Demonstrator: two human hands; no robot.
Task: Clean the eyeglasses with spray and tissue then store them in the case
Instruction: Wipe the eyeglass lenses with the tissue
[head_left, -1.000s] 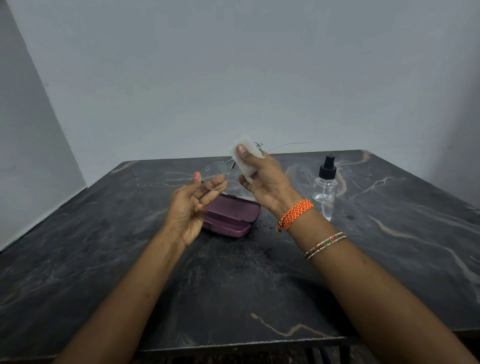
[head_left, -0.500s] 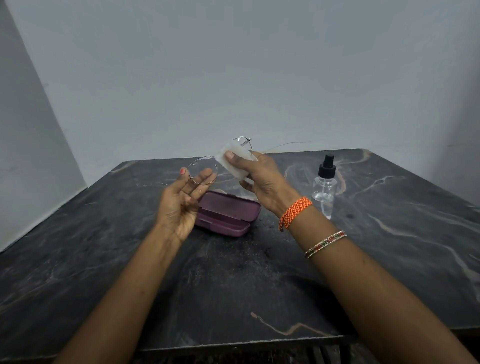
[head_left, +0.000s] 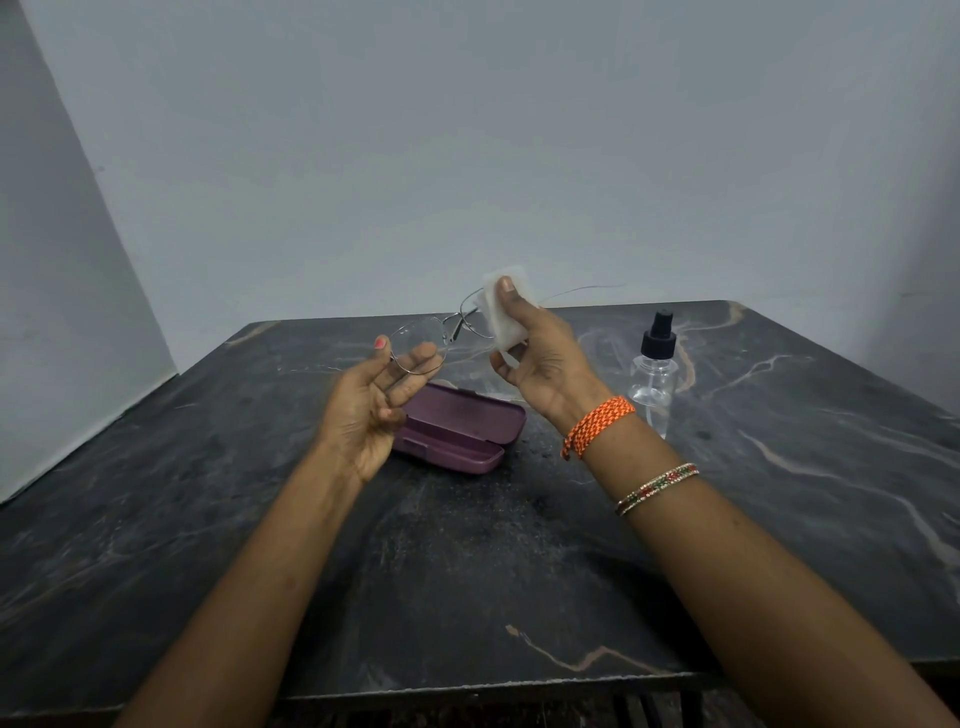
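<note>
The right hand (head_left: 545, 358) is raised above the tabletop (head_left: 467, 545), its thumb and fingers pinched on a folded white tissue (head_left: 501, 312) that wraps over one lens of the glasses (head_left: 441, 338); the thumb lies flat on the near face of the tissue. The left hand (head_left: 371, 410) is also raised, palm turned toward the camera, fingers half curled, its fingertips holding the rim of the other lens, which is bare and clear. The glasses are thin wire-framed, held in the air between the two hands, and one slim temple arm sticks out past the tissue toward the wall (head_left: 467, 156). An orange braided band (head_left: 597, 423) circles the right wrist, and a pair of thin beaded bangles (head_left: 657, 487) sits farther down that forearm. Below the hands a purple case (head_left: 462, 428) lies on the tabletop, lid shut as far as can be seen, its left end hidden behind the left hand. To the right of the case, just beyond the right wrist, a clear spray bottle (head_left: 653, 379) with a black nozzle stands upright on the tabletop. The tabletop is dark stone with pale veins, and the case lies near its middle.
</note>
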